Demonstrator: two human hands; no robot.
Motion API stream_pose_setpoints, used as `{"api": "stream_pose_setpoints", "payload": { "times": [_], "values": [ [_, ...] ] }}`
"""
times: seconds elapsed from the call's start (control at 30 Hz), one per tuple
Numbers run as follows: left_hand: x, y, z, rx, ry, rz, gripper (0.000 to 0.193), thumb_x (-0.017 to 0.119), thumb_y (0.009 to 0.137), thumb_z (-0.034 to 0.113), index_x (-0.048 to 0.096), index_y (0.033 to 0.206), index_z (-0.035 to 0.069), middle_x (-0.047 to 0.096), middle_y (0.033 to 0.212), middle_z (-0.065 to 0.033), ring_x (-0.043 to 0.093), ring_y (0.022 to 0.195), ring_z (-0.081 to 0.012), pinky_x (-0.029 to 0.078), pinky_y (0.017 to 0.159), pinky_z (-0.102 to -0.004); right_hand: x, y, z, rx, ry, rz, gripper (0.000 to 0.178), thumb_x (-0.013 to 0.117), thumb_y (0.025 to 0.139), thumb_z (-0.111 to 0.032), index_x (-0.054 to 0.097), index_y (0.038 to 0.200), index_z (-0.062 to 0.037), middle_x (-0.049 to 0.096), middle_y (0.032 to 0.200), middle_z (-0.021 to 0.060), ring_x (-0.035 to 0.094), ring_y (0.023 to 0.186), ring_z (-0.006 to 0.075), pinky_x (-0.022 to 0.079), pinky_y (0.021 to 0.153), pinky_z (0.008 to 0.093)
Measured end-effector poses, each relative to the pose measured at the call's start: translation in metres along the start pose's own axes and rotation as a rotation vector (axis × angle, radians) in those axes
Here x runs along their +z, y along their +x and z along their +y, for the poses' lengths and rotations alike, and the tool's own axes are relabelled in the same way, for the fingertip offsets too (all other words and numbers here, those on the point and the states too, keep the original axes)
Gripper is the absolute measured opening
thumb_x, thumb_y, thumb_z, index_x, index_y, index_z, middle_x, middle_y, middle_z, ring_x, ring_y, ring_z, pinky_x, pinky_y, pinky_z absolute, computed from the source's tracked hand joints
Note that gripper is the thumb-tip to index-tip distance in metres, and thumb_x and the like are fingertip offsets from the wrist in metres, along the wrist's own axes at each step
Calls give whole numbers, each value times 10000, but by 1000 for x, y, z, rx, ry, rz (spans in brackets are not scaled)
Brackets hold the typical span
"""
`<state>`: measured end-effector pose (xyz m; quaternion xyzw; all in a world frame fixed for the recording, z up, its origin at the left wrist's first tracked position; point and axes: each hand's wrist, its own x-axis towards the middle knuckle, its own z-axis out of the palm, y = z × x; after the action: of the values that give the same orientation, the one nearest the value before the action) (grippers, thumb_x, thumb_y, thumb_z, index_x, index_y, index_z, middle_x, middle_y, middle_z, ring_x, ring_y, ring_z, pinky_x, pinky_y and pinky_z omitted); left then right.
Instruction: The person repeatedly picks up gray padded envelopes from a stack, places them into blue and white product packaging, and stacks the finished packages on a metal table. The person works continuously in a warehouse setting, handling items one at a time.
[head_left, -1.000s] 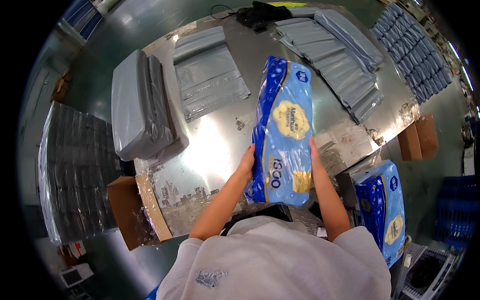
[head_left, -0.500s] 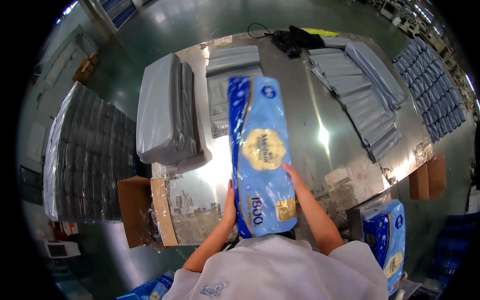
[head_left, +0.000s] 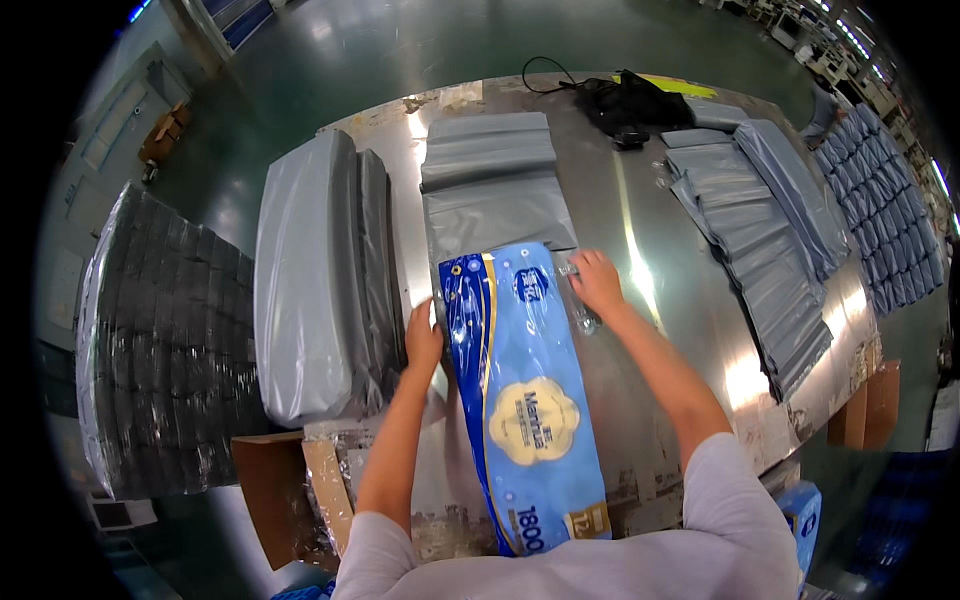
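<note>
A long blue plastic-wrapped pack (head_left: 525, 400) with a gold stripe and a cream flower-shaped label is seen lying flat on a shiny metal table (head_left: 690, 270), in the lower centre of the frame. Its long axis runs almost straight up and down the picture, tilted slightly so that the far end points toward the upper left and the near end reaches the lower edge by the person's chest. The far end overlaps the near edge of a flat grey mailer bag (head_left: 495, 195) spread in the upper centre.

The left hand (head_left: 423, 340) is pressed flat, fingers together, against the pack's left side near the far end. The right hand (head_left: 596, 282) is placed at the far right corner, fingers curled over clear wrapping there; whether it is actually gripped cannot be told.

A thick stack of grey bags (head_left: 315, 275) is seen just left of the pack, and more grey bags (head_left: 770, 230) are fanned out at the right. A black-wrapped pallet (head_left: 160, 340) fills the left edge.

Half a second earlier the pack was held lifted between both hands above the table; it is now laid down.
</note>
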<state>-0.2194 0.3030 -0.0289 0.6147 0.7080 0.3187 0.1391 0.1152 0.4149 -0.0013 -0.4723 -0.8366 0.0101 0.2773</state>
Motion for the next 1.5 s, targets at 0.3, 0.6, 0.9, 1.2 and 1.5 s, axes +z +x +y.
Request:
{"api": "stream_pose_setpoints", "payload": {
  "times": [0.3, 0.6, 0.9, 1.2, 1.5],
  "values": [
    [63, 148, -16, 340, 399, 4, 119, 467, 796, 106, 504, 890, 44, 545, 929, -127, 531, 842, -277, 407, 722, -371, 76, 91, 46, 252, 276, -243, 100, 503, 768, -118, 506, 838, -47, 581, 767, 142, 575, 673, 311, 446, 599, 387],
    [85, 67, -23, 63, -44, 230, 201, 527, 758, 64, 414, 924, 65, 540, 748, -157, 534, 601, -360, 429, 564, -395, 55, 1, 18, 95, 389, 45, 51, 478, 775, -31, 483, 825, -23, 550, 956, 126, 556, 770, 310, 442, 618, 373],
    [55, 105, -5, -36, 512, -368, 173, 452, 774, 146, 600, 782, 57, 614, 771, -174, 600, 732, -342, 470, 619, -430, 52, 25, 16, 144, -292, -879, 191, 476, 767, -166, 640, 837, -99, 624, 873, 150, 605, 791, 326, 475, 641, 412],
    [-32, -206, 44, -12, 340, -695, 111, 511, 689, 147, 578, 757, 90, 596, 739, -143, 582, 694, -321, 459, 601, -434, -65, -233, -105, 505, 70, -814, 224, 501, 734, -252, 614, 837, -88, 610, 855, 163, 588, 793, 335, 464, 643, 421],
    [-70, -384, 55, 76, 149, -904, 224, 508, 698, 261, 596, 795, 80, 604, 794, -173, 584, 721, -355, 470, 611, -445, -116, -425, -172, 308, 28, -1186, 230, 494, 728, -255, 630, 818, -93, 619, 805, 149, 600, 765, 313, 474, 626, 417]
  ]
}}
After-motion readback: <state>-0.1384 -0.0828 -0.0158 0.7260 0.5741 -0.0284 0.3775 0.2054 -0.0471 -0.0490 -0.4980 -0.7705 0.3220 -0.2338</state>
